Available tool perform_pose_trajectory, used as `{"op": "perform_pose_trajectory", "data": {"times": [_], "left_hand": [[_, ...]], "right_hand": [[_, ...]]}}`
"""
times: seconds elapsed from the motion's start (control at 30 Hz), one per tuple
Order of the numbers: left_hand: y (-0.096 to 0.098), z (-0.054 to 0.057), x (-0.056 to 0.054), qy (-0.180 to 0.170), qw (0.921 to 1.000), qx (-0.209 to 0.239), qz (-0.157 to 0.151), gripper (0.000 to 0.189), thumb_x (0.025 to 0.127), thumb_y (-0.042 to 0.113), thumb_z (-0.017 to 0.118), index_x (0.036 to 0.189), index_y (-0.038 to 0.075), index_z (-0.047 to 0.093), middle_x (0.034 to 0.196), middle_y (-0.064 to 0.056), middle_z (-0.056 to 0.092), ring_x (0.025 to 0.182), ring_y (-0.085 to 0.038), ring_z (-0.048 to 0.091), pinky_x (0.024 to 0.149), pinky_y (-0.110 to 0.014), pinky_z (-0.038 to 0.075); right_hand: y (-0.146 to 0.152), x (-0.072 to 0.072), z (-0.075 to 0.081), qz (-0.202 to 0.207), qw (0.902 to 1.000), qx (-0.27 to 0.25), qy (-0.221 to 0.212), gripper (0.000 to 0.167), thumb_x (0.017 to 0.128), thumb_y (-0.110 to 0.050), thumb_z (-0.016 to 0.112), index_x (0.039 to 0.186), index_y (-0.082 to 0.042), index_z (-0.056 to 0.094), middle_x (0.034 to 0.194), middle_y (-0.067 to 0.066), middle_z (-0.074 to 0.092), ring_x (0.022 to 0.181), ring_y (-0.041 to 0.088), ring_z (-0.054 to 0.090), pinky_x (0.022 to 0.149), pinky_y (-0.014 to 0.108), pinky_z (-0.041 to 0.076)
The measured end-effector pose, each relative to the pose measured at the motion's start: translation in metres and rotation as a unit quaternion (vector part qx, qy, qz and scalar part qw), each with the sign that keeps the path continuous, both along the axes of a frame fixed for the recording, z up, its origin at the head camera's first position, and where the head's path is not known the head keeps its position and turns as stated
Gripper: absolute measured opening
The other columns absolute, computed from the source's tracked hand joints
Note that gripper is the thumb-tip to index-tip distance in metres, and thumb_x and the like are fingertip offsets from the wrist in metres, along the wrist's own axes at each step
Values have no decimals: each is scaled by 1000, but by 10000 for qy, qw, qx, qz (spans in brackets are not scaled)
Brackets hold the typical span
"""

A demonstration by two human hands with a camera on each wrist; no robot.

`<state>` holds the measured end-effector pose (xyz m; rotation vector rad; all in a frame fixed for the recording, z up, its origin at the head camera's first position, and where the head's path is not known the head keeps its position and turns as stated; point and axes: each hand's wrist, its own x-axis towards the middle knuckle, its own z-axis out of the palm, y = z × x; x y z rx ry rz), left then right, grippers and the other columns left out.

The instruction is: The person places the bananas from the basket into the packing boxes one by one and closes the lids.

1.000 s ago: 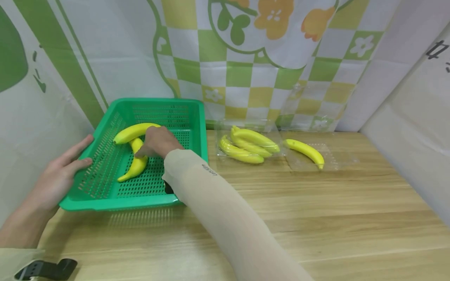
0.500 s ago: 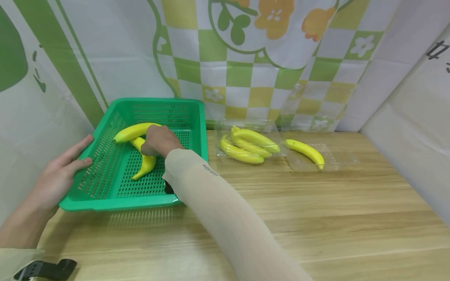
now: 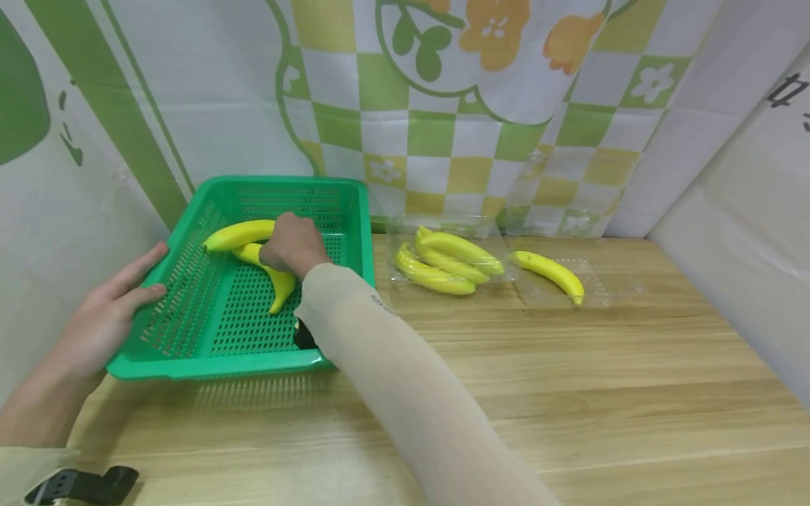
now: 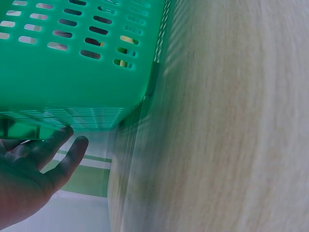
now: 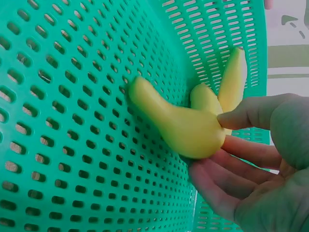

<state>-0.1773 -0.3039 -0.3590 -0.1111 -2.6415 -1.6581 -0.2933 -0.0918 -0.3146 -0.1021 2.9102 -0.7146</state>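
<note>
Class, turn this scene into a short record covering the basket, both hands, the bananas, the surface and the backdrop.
Container: green basket, perforated
Left hand: holds the basket's left side
Right hand: grips the nearer banana inside the basket
Also in basket: farther banana
Right of basket: bunched bananas in a clear box, exact count unclear
Far right: lone banana in or on clear packaging
Surface: wooden table
Backdrop: patterned cloth

Curved yellow banana (image 5: 188, 129), gripped around mid-length, inside rectangular green basket (image 3: 218, 367), sides slotted
</note>
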Motion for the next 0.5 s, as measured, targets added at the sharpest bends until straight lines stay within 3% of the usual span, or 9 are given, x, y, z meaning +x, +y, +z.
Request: {"op": "perform_pose_trajectory", "data": {"times": [0.1,0.2,0.37,0.5], "left_hand": [[0,0,0,-1,10000,-9,3,60,116,34,39,171,32,14,169,35,6,164,-30,-18,125,-67,-22],[1,0,1,9,10000,-26,1,60,117,35,38,171,32,13,170,33,5,163,-32,-18,123,-69,-22],[1,0,1,24,10000,-84,7,60,117,35,38,171,32,13,170,33,5,164,-31,-18,123,-71,-22],[1,1,1,-10,10000,-83,38,60,116,35,38,171,33,14,169,35,6,164,-31,-18,123,-71,-21]], "right_hand": [[0,-1,1,-89,9999,-101,38,15,97,-26,74,94,-14,64,81,-1,59,64,12,57,54,22,51],[1,-4,1,-194,9995,-213,159,23,97,-25,73,82,-15,59,72,-3,49,59,11,49,50,22,47],[4,-8,4,-615,9964,-486,311,49,98,-27,69,63,-19,36,61,-5,25,51,13,30,45,25,35],[7,-8,8,-956,9925,-596,473,51,99,-35,70,61,-20,39,56,-5,29,47,13,31,42,27,31]]}}
